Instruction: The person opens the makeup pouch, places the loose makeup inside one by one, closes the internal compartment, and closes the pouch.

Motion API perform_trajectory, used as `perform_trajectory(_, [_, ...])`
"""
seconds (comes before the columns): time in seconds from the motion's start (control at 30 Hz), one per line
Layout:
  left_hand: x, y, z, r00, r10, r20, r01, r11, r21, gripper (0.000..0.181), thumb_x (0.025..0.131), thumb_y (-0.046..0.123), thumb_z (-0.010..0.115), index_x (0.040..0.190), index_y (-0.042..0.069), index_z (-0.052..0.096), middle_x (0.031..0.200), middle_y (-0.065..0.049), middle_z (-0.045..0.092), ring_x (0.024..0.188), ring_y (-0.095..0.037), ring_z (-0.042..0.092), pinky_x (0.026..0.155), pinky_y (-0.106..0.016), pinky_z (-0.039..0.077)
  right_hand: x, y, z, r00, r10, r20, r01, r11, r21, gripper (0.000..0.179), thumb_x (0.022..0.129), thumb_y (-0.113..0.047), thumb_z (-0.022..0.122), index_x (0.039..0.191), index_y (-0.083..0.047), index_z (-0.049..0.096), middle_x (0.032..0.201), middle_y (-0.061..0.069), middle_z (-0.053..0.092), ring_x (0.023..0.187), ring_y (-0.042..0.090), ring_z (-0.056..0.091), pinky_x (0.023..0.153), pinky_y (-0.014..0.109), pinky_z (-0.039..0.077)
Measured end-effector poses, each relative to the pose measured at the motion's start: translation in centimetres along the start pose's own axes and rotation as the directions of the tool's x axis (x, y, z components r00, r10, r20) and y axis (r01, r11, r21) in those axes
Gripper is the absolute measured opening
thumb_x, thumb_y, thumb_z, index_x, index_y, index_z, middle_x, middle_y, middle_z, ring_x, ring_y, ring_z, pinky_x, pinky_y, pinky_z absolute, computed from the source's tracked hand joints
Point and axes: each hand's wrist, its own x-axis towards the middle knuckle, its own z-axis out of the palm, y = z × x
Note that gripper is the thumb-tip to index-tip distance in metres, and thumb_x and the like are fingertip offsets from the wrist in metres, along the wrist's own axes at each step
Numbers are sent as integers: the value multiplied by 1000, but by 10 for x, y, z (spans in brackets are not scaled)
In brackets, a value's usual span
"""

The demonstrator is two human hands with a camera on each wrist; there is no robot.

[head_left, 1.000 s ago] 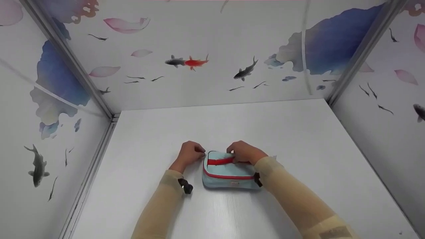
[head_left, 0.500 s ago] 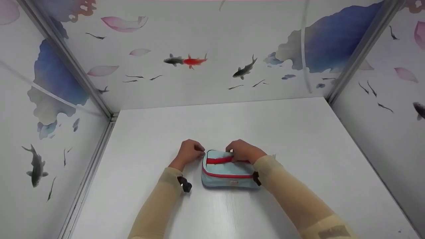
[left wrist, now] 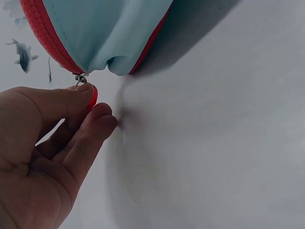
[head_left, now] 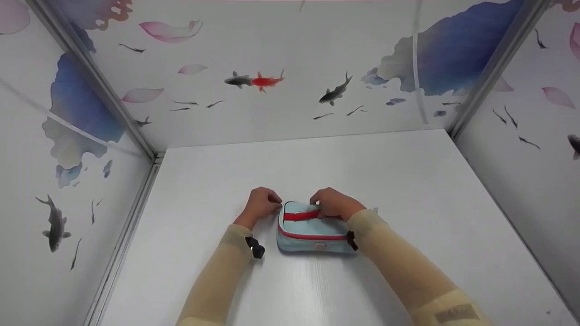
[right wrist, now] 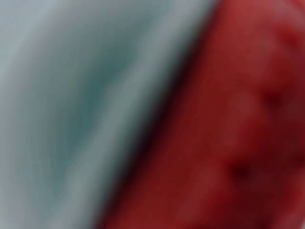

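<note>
A light-blue zippered pouch (head_left: 299,246) with red zipper trim and a red top strap (head_left: 297,216) lies on the white table. At its far left corner my left hand (head_left: 261,203) pinches the red zipper pull (left wrist: 94,97) between thumb and fingers, clear in the left wrist view. My right hand (head_left: 336,203) grips the pouch's top from above, thumb by the strap and fingers bent over the far edge; the fingertips are hidden. In the right wrist view only blurred pale-blue fabric (right wrist: 86,114) and a broad red band (right wrist: 200,119) show, very close up.
The white table (head_left: 217,167) runs back to a panel (head_left: 290,27) printed with fish and petals. Similar panels stand at left and right, joined by grey metal posts (head_left: 104,90). A black wrist camera (head_left: 256,248) sits on the left sleeve.
</note>
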Motion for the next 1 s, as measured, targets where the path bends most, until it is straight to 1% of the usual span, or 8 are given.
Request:
perform_trajectory(0.1, [0,0,0,999,34,-10,-34,999,23,8,92,9,79,99,10,83,99,-6,76,94,-22,66,85,-37,60,1,2,2,1000,-19,-6,19,1000,-9,41,99,-6,72,139,-12,70,138,12,68,124,30,62,114,51,51])
perform_trajectory(0.2, [0,0,-1,999,52,-7,-52,997,50,8,92,9,79,98,10,83,99,-7,76,95,-22,66,86,-38,60,0,3,3,1000,-27,-14,26,1000,-14,42,99,-6,72,140,-11,69,140,13,67,127,30,61,115,51,50])
perform_trajectory(0.33, [0,1,-1,1000,24,2,-24,998,61,7,93,12,79,99,12,82,102,-6,73,98,-22,64,90,-39,58,-2,2,3,1000,-17,-13,17,1000,-4,42,99,-6,72,140,-12,69,140,13,67,127,31,61,115,52,50])
perform_trajectory(0.53, [1,4,0,1000,-8,-1,8,999,49,8,95,13,77,101,12,82,105,-6,72,101,-24,63,94,-40,58,-1,0,1,1000,2,-1,-2,1000,1,42,98,-8,74,140,-13,69,137,12,68,123,31,63,113,53,52])
perform_trajectory(0.63, [3,5,-1,1000,-6,3,6,999,52,8,95,12,77,101,12,82,104,-6,73,100,-24,64,93,-40,59,1,0,1,1000,0,9,0,1000,-4,41,98,-9,75,139,-14,70,136,12,69,121,31,63,112,53,52])
perform_trajectory(0.8, [7,6,-1,1000,16,10,-17,997,71,9,94,11,77,101,11,82,104,-7,73,100,-23,65,93,-40,59,2,1,1,1000,8,14,-8,1000,4,41,99,-8,74,139,-14,69,136,12,69,121,32,63,112,53,52])
perform_trajectory(0.9, [9,6,-1,1000,13,15,-14,997,69,9,94,11,77,102,11,82,105,-7,73,100,-24,65,94,-41,59,3,1,0,1000,11,18,-12,1000,7,41,98,-8,75,139,-14,70,135,12,69,121,32,64,112,53,52])
perform_trajectory(1.0, [10,8,0,1000,10,22,-12,997,74,9,94,11,77,102,11,82,105,-6,73,101,-24,65,94,-40,59,2,1,-1,1000,5,19,-4,1000,-13,41,98,-8,75,138,-13,70,135,12,70,120,31,64,111,53,53])
